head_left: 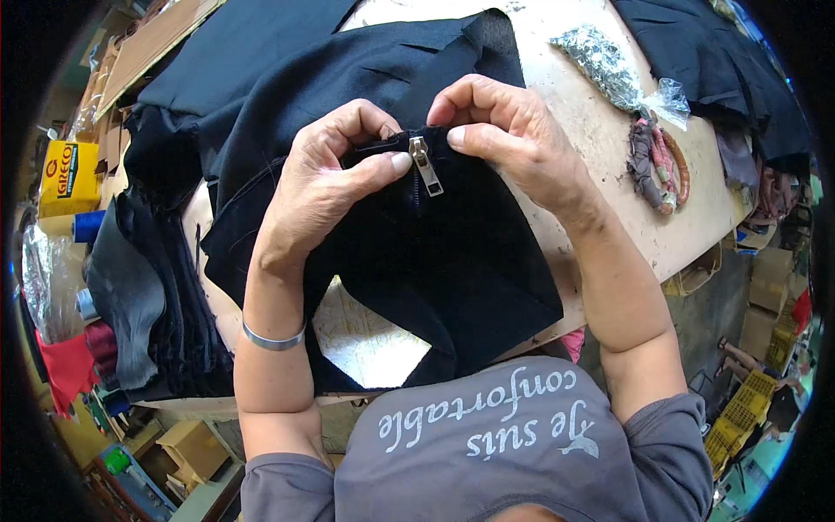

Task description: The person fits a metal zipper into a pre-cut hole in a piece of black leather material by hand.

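Note:
A piece of black fabric (487, 252) is held up over the table edge in front of my chest. A zipper (421, 165) with a silver slider and pull tab sits at its upper edge, the tab hanging down over the dark teeth. My left hand (335, 165) pinches the fabric just left of the slider, its thumb tip close against the metal. On the other side, my right hand (504, 130) grips the top edge between thumb and curled fingers. Through an opening low in the fabric shows a pale patterned lining or surface (361, 335).
More black cloth (287, 78) spreads behind my hands, and stacked dark pieces (148, 287) hang at left. A plastic bag of small shiny parts (596, 65) and a cloth-wrapped ring (661, 165) lie right on the table (609, 235). Yellow crates (739, 418) and another person are at far right.

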Motion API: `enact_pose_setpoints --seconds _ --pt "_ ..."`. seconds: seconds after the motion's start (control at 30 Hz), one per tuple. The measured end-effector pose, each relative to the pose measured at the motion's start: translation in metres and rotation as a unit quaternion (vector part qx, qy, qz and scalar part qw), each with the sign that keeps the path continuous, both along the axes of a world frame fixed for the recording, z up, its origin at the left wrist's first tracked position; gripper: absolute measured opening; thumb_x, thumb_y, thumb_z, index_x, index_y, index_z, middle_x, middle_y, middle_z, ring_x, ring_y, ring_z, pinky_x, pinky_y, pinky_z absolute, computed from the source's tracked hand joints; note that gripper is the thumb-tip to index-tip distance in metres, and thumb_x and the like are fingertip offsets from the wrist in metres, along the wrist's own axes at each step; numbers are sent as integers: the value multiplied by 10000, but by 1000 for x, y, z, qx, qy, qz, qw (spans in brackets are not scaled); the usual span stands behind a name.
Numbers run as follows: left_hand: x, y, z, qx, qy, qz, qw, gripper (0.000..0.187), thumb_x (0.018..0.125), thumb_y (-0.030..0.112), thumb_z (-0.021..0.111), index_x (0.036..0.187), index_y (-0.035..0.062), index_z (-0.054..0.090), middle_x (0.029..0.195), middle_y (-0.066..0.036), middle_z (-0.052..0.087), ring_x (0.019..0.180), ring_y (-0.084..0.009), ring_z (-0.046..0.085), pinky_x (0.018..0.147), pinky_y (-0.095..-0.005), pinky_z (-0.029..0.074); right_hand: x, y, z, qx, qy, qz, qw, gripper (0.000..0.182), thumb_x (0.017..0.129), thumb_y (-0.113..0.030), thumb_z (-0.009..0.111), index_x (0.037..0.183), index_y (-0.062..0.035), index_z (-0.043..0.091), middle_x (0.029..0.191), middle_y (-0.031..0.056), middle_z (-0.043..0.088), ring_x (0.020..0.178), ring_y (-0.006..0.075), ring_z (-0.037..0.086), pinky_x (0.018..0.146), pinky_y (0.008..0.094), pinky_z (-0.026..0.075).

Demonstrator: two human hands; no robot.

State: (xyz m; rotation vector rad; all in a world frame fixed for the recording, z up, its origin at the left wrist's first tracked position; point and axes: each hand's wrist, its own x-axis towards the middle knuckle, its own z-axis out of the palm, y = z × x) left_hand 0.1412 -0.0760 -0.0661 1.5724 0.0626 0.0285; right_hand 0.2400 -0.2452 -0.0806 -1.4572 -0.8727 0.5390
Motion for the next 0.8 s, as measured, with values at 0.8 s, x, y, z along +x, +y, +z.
enact_pose_setpoints --seconds 0.8 --pt "-23 -27 0 61 -102 128 985 292 734 41 624 975 38 459 901 -33 486 870 -110 495 805 -235 409 -28 9 0 48 120 58 990 179 825 -182 528 861 -7 512 705 8 516 673 55 471 606 196 397"
